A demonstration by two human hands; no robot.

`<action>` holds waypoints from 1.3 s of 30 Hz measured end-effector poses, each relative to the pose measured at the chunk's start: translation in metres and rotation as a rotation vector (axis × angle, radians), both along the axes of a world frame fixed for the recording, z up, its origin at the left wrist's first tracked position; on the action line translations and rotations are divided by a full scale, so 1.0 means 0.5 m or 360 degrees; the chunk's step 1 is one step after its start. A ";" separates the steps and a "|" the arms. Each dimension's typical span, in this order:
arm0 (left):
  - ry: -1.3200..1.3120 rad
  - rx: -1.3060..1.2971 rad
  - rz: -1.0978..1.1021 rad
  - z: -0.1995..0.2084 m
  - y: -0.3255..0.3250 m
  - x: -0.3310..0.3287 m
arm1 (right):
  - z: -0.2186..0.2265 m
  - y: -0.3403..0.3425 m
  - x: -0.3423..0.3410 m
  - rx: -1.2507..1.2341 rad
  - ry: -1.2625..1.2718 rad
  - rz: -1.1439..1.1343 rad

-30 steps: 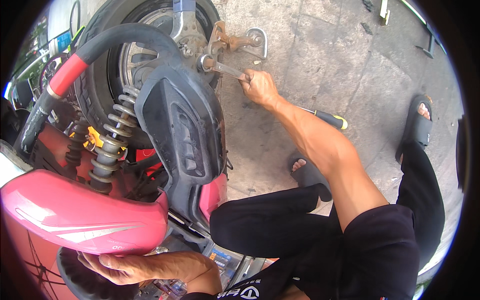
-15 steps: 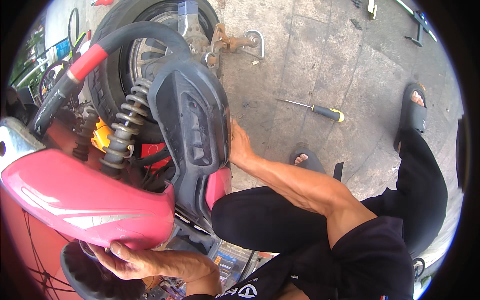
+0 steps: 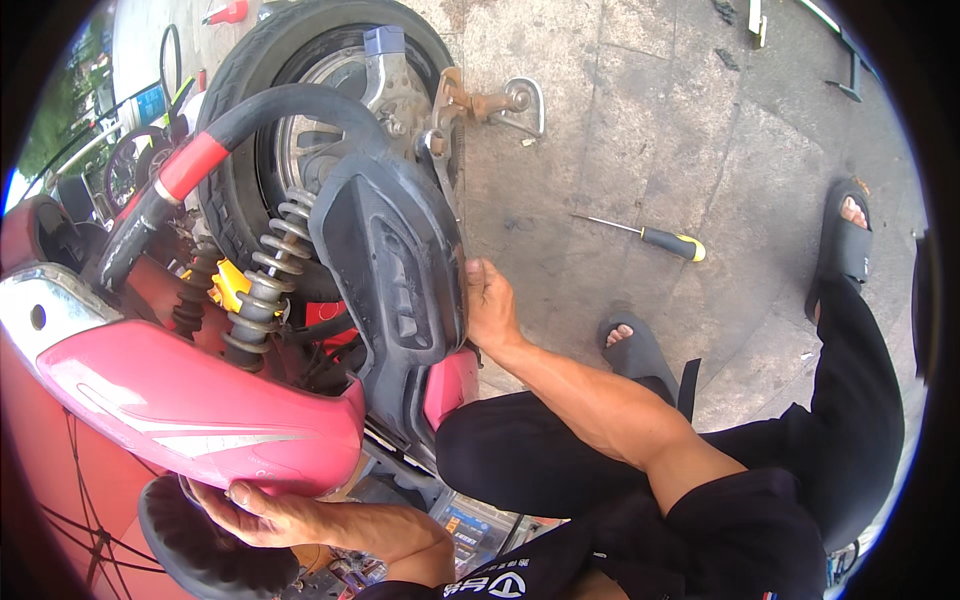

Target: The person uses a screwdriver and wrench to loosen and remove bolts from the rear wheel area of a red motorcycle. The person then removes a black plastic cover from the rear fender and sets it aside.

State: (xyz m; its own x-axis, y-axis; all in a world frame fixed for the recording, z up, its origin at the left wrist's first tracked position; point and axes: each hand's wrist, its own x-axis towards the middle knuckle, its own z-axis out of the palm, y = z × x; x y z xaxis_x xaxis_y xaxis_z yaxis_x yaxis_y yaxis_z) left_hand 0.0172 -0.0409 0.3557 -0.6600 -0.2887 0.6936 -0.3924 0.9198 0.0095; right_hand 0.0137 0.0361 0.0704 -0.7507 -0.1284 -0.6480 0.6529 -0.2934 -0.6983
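A scooter with pink bodywork fills the left half of the view. At the lower edge of its pink side panel, my left hand grips with the fingers tucked in and the thumb outside. My right hand is closed against the right edge of the black ribbed plastic cover. Its fingertips are hidden, so what they hold cannot be made out. Just above that hand, a metal bar with a ringed end runs down along the cover. Left of the cover stands a coil-spring shock absorber.
Beyond the cover is the wheel, crossed by a black grab rail with a red band. A yellow-and-black screwdriver lies on the paved floor. At lower left is a round black cushion. My sandalled feet rest on the paving.
The whole view has shifted slightly, so the scene sits further right. My right hand's fingers look more curled beside the cover. My left hand stays at the pink panel's edge.
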 end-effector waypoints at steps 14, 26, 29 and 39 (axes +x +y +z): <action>0.0049 -0.0011 0.0038 -0.009 0.015 -0.007 | -0.324 0.148 -0.185 0.0591 0.1276 0.0647; 0.0123 0.0042 0.0025 -0.014 0.015 -0.013 | -0.345 0.131 -0.270 0.0524 0.1451 0.1104; 0.0128 -0.0011 0.0040 -0.021 0.021 -0.016 | -0.332 0.108 -0.245 0.0376 0.1303 0.1140; 0.0156 0.0040 -0.0067 -0.025 0.017 -0.018 | -0.307 0.123 -0.240 0.0486 0.1182 0.1284</action>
State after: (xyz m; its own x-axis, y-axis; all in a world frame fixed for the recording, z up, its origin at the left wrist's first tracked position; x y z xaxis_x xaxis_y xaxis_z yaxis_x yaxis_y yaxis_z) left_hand 0.0084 -0.0327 0.3430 -0.6013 -0.2804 0.7482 -0.3495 0.9344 0.0694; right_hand -0.1065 0.0976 -0.0831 -0.7318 -0.6612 -0.1650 -0.0307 0.2739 -0.9613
